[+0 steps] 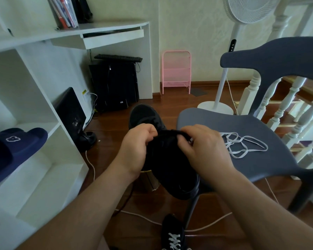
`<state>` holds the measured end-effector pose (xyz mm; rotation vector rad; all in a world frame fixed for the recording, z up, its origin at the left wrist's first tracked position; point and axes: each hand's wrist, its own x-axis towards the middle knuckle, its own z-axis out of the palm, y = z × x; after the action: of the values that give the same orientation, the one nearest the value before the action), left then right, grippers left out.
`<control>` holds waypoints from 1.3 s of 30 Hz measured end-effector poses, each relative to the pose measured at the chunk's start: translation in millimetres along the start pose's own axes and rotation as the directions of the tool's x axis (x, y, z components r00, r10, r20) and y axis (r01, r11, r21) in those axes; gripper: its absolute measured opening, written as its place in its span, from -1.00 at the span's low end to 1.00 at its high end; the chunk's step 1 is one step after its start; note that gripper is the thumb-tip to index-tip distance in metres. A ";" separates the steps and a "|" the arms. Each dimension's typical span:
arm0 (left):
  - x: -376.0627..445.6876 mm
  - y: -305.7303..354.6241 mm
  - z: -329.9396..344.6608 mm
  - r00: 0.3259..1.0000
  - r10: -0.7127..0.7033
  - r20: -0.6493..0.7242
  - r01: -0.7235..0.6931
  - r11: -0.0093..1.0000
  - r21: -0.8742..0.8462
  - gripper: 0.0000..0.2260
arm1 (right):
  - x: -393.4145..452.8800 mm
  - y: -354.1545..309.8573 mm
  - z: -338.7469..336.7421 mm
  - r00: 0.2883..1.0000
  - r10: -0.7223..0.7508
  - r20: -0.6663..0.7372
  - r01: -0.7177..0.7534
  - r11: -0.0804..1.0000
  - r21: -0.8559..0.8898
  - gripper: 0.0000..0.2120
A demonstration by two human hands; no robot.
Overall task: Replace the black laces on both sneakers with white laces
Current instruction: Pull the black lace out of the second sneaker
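Hands: left hand [137,147], right hand [204,148] both curled, gripping black sneaker [172,170]; forearms converging.

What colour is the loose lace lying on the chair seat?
White; the lace shows plainly in the head view.

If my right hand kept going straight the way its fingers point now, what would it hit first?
The right hand points left across the black sneaker it grips. Going straight on, its fingers would probably meet the left hand first, which holds the sneaker's other side. Depth is hard to judge here.
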<state>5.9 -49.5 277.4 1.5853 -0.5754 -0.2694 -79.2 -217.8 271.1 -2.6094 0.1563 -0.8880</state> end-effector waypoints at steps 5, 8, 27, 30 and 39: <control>-2.3 0.0 -7.9 0.996 0.087 -0.020 -0.079 0.964 0.255 -0.89 | 0.2 3.2 -8.7 0.997 -0.001 -0.077 0.008 0.996 0.086 -0.86; -4.4 -3.4 -5.8 0.976 0.220 -0.006 -0.185 0.837 0.515 -0.81 | -3.4 -1.0 -7.4 0.994 -0.027 -0.109 0.035 0.997 0.069 -0.86; -1.7 4.7 -20.4 0.973 0.025 0.230 -0.005 0.996 -0.087 -0.68 | 0.3 5.1 -5.5 0.994 -0.006 -0.106 0.012 0.999 0.051 -0.82; 0.8 0.5 -12.3 0.999 -0.036 0.031 0.022 0.930 0.367 -0.56 | -4.7 -3.1 -2.2 0.993 -0.060 -0.101 0.065 0.997 0.042 -0.82; -0.1 5.0 1.2 0.999 -0.032 -0.035 0.037 0.991 0.132 -0.85 | -6.6 -9.5 -0.6 0.981 -0.130 -0.143 0.132 0.991 0.010 -0.80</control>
<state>4.2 -50.6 282.2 1.7261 -0.5504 -0.2347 -85.0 -207.8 271.4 -2.5617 0.0134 -1.1166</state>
